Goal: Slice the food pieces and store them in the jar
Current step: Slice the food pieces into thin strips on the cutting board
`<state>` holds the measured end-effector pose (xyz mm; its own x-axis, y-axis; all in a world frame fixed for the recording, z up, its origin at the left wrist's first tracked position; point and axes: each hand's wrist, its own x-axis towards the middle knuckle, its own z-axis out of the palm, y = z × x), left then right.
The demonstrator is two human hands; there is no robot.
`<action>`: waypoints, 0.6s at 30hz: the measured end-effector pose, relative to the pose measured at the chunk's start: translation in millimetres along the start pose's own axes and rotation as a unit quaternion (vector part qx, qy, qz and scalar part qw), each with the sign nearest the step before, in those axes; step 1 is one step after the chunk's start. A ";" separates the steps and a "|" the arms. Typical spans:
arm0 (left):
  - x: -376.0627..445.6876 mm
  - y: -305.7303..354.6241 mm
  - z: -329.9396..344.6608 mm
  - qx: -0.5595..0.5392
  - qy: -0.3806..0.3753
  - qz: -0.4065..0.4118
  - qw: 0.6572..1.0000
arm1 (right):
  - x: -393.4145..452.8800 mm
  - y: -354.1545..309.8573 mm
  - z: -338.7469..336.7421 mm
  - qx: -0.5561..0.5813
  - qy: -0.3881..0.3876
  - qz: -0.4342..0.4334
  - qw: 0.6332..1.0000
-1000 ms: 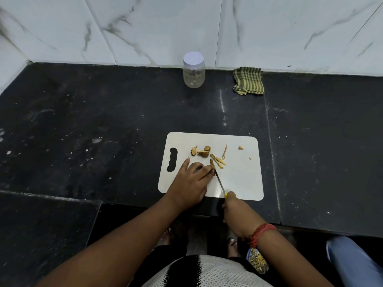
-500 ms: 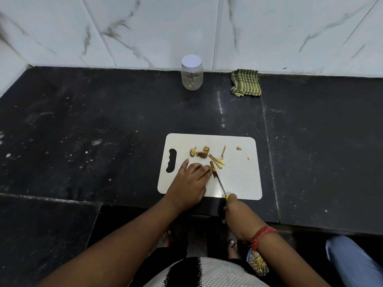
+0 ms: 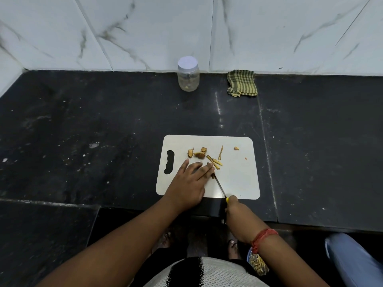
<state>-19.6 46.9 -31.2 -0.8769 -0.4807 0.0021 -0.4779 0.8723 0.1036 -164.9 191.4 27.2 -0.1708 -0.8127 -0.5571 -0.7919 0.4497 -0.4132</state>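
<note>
A white cutting board (image 3: pixel 238 179) lies on the black counter with several brown food pieces (image 3: pixel 200 153) and thin yellow slices (image 3: pixel 214 162) near its far half. My left hand (image 3: pixel 189 183) presses flat on the board, fingertips pinning a piece at the knife's tip. My right hand (image 3: pixel 235 210) is shut on the yellow handle of a small knife (image 3: pixel 219 185), whose blade angles up-left to my left fingertips. A clear jar (image 3: pixel 188 76) with a white lid on stands at the back by the wall.
A green striped cloth (image 3: pixel 241 82) lies by the wall to the right of the jar. The counter's front edge steps down below the board. A small container of yellow strips (image 3: pixel 257 264) sits below my right wrist. A blue-clad leg (image 3: pixel 352 259) is at lower right.
The knife blade has shifted slightly down and toward me along the piece under my left fingertips. The camera has tilted a little; both hands stay in place.
</note>
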 end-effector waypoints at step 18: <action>1.8 24.6 -12.4 0.045 0.099 -0.079 0.991 | -11.8 8.5 -34.4 0.072 0.057 0.035 0.995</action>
<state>-32.3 66.4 -16.3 -0.7679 -0.6123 0.1883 -0.6190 0.7849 0.0281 -189.8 192.0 55.0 -0.2956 -0.8102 -0.5061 -0.6839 0.5494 -0.4800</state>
